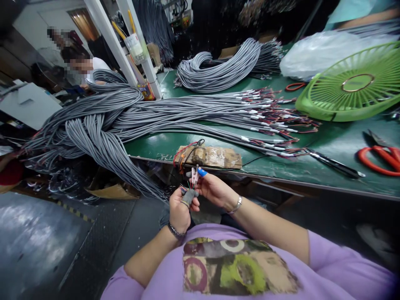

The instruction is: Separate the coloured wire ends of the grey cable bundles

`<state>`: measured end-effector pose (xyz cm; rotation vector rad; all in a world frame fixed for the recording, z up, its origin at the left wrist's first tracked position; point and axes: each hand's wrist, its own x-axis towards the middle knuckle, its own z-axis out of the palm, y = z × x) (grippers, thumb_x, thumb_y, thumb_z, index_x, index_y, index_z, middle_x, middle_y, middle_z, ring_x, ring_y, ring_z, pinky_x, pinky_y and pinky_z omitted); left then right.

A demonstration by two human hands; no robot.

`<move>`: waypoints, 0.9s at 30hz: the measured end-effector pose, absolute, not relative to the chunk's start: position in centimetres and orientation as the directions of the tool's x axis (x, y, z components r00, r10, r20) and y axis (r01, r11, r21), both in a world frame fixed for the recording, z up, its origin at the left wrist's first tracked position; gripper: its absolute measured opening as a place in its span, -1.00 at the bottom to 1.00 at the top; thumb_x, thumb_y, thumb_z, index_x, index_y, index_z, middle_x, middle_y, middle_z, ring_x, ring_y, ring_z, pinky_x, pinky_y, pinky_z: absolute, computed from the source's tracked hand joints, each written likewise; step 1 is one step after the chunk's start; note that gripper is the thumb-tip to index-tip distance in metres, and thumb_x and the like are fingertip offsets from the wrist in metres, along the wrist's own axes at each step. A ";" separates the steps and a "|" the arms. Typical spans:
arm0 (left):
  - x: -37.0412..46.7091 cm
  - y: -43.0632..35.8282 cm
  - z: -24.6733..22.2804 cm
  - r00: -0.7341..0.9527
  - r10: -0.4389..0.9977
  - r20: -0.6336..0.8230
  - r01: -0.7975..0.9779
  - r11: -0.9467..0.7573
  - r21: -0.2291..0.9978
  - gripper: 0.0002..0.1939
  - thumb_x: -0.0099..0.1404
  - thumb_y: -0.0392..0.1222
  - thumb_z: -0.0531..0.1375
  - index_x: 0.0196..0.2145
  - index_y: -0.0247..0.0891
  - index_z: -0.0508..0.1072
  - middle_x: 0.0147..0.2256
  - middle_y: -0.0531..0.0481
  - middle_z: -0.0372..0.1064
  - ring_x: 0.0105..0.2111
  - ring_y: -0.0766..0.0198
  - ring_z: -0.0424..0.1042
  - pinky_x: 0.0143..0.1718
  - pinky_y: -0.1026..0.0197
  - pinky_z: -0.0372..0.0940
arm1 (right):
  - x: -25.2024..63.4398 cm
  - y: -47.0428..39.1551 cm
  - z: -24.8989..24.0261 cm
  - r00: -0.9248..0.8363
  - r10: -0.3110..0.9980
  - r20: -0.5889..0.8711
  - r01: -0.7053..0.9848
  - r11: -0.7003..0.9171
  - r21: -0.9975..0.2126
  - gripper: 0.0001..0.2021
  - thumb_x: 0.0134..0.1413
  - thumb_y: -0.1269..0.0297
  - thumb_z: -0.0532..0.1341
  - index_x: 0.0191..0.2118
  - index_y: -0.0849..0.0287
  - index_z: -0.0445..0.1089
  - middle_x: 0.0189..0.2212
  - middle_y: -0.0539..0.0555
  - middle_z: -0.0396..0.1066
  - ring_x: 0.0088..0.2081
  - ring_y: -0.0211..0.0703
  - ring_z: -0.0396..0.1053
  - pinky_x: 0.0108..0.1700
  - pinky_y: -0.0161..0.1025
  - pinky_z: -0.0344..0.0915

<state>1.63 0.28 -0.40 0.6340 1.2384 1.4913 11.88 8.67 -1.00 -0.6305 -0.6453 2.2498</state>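
Observation:
My left hand [181,208], with a grey cover on one finger, is closed round the thin coloured wires [184,188] at a cable's end. Close against it, my right hand [211,187] has a blue cover on one fingertip and pinches a small pale clip-like piece [194,176] with red wire by it. Just beyond the hands, a worn wooden block [218,157] with a clamp and wires lies on the edge of the green table [146,146]. Long grey cables [175,109] stretch over the table, their stripped ends pointing right.
Coiled grey cables [218,75] lie at the back. On the right are a green fan [353,85], a white plastic bag [318,54], red-handled scissors [379,160] and black pliers [337,163]. A white post [143,54] stands behind; another person [78,62] is at the far left.

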 end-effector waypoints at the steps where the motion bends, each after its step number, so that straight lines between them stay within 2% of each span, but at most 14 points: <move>1: 1.7 0.4 -0.4 -0.311 0.926 -0.214 -0.380 0.085 0.921 -0.71 0.09 -0.03 0.29 -0.46 -0.33 0.39 -0.66 0.09 0.35 -0.73 0.49 0.24 -0.71 0.45 0.16 | 11.9 8.6 -1.1 -0.638 0.731 -0.243 -0.491 -0.629 -0.602 -0.70 0.08 0.07 0.23 -0.40 0.25 0.45 -0.51 0.04 0.40 -0.50 -0.31 0.31 -0.46 -0.37 0.30; 6: 1.8 0.6 -0.5 -0.302 0.929 -0.214 -0.368 0.093 0.925 -0.69 0.08 0.00 0.29 -0.45 -0.33 0.39 -0.66 0.09 0.34 -0.73 0.48 0.24 -0.72 0.45 0.16 | 11.9 8.9 -1.5 -0.632 0.746 -0.209 -0.514 -0.606 -0.607 -0.67 0.06 0.03 0.24 -0.38 0.25 0.45 -0.52 0.05 0.40 -0.50 -0.31 0.29 -0.46 -0.37 0.28; 10: 1.8 0.7 -0.7 -0.302 0.930 -0.211 -0.358 0.095 0.929 -0.68 0.09 0.01 0.28 -0.46 -0.32 0.38 -0.66 0.09 0.34 -0.73 0.48 0.24 -0.72 0.45 0.15 | 11.8 9.3 -1.9 -0.645 0.729 -0.229 -0.527 -0.641 -0.558 -0.67 0.08 0.02 0.22 -0.30 0.23 0.47 -0.45 0.07 0.44 -0.47 -0.29 0.32 -0.45 -0.35 0.29; 17: 1.9 1.0 -1.0 -0.287 0.933 -0.216 -0.327 0.116 0.938 -0.71 0.10 -0.01 0.28 -0.45 -0.32 0.38 -0.66 0.09 0.34 -0.73 0.49 0.23 -0.72 0.45 0.15 | 11.2 9.4 -1.8 -0.590 0.763 -0.265 -0.572 -0.626 -0.531 -0.75 0.03 0.08 0.29 -0.36 0.19 0.47 -0.50 0.02 0.43 -0.48 -0.31 0.31 -0.44 -0.37 0.30; 27: 1.6 -0.2 -0.8 -0.302 0.929 -0.212 -0.353 0.098 0.931 -0.73 0.08 -0.04 0.29 -0.47 -0.31 0.37 -0.66 0.09 0.35 -0.73 0.48 0.24 -0.71 0.44 0.15 | 12.1 9.0 -1.0 -0.691 0.644 -0.329 -0.469 -0.745 -0.475 -0.56 0.17 -0.08 0.06 -0.36 0.22 0.43 -0.49 0.06 0.42 -0.48 -0.29 0.35 -0.46 -0.37 0.29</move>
